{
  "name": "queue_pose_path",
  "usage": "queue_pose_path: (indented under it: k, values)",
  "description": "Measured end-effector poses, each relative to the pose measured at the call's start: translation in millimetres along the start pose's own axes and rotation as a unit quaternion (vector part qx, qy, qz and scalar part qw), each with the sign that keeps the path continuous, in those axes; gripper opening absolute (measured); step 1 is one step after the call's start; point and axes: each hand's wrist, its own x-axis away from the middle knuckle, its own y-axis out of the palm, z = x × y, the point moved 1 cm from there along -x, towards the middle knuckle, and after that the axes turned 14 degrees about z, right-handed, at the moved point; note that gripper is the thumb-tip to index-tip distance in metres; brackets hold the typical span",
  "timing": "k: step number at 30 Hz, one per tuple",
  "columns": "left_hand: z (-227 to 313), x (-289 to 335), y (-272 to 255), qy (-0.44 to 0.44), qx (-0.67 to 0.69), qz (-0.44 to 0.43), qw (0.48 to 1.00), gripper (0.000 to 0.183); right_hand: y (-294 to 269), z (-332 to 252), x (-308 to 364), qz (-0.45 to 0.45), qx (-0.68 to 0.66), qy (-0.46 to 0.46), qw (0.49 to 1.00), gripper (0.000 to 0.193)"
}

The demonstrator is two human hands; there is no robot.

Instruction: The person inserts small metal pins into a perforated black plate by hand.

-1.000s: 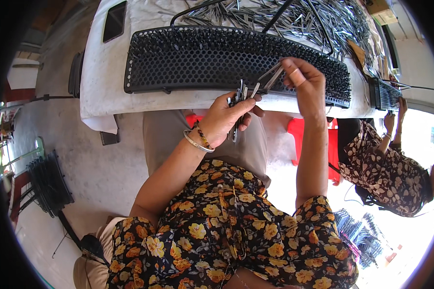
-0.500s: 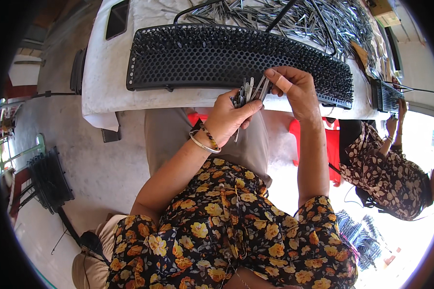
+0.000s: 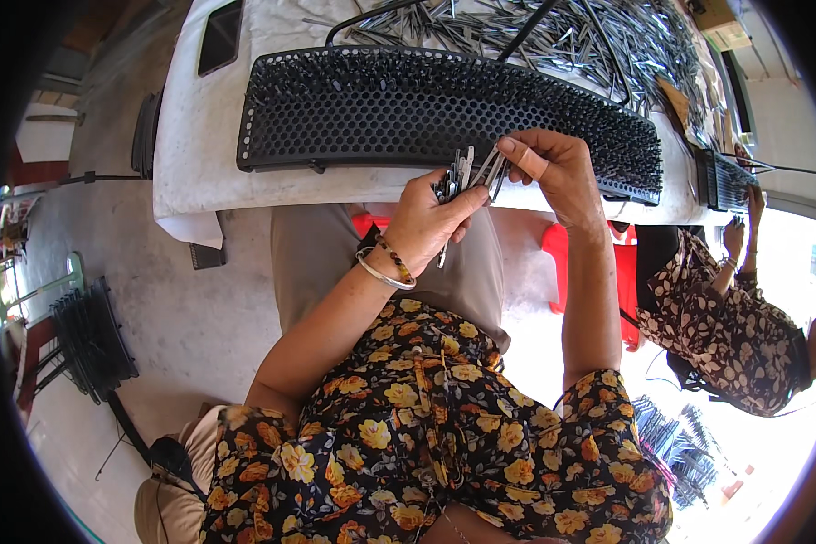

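Note:
My left hand (image 3: 433, 218) is closed around a bunch of thin metal strips (image 3: 462, 170), whose ends stick out above and below the fist. With thumb and fingers, my right hand (image 3: 553, 172) pinches a few of the same kind of strip, slanting down to the left thumb. Just beyond both hands stands a long, curved black rack (image 3: 363, 122) full of round holes. Dark strip ends fill its far rows and its right side; the holes in its middle and near left are bare. Exactly what kind of part the strips are, I cannot tell.
A big heap of loose metal strips (image 3: 571, 41) covers the back of the white-covered table (image 3: 190, 172). A phone (image 3: 220, 36) lies at the far left. On the right, a co-worker (image 3: 730, 317) handles another rack (image 3: 725, 181). Red stools (image 3: 562, 263) stand below the table edge.
My right hand has tilted slightly, and the strips in its fingers lean a little more. My left hand stays nearly in place on its bunch.

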Motion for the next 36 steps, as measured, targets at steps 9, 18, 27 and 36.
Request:
queue_pose_path:
  k: [9,18,27,36]
  values:
    - [3,0,3,-0.061,0.083,0.086,0.991,0.012,4,1,5,0.038,-0.005,0.031,0.999,0.027]
    - [-2,0,0,-0.041,0.050,0.066,0.996,0.017,-4,-9,6,0.044,0.030,-0.037,0.998,0.022]
    - [-1,2,-1,-0.048,0.025,0.028,0.998,0.020,-48,-12,-38,0.140,0.135,-0.218,0.956,0.019]
    - [-2,3,0,-0.066,0.022,0.029,0.997,0.020,-50,-5,-51,0.150,0.116,-0.248,0.950,0.017]
